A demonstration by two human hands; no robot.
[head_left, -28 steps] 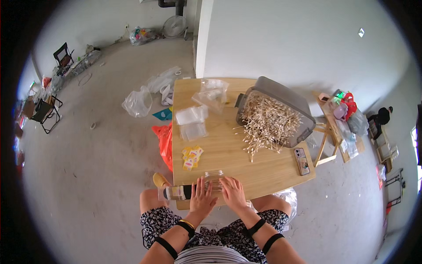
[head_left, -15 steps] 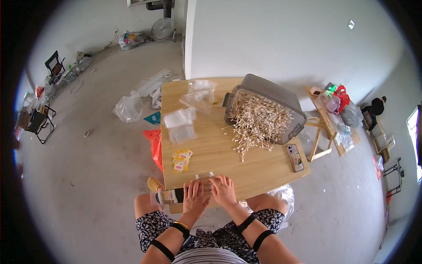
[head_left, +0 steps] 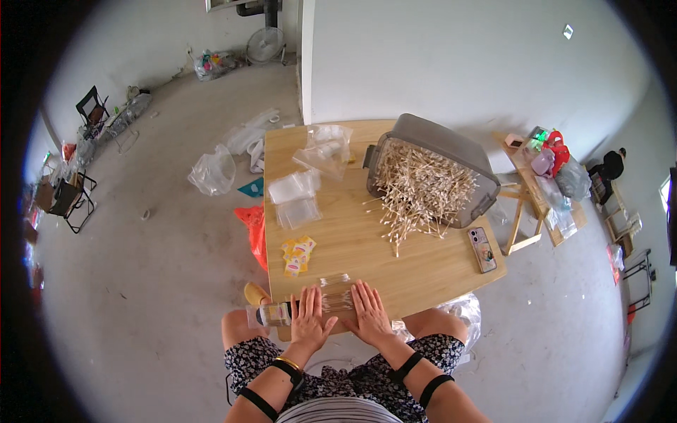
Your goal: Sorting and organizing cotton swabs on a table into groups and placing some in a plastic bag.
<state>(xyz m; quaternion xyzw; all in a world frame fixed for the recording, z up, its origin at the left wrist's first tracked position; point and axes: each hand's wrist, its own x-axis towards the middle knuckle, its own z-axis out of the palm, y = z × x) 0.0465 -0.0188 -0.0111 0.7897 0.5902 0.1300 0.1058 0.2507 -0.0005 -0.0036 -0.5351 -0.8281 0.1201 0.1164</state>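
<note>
Left hand and right hand lie flat, fingers extended, on either side of a row of cotton swabs near the worktop's front edge. Beyond, a tilted grey bin spills a dense swab heap. Clear plastic bags lie on the left, a phone at the right edge, yellow-and-white cards nearer the left hand. Beside that hand, a clear packet overhangs the left edge. The row's swabs are slender and pale-tipped, lying roughly crosswise.
</note>
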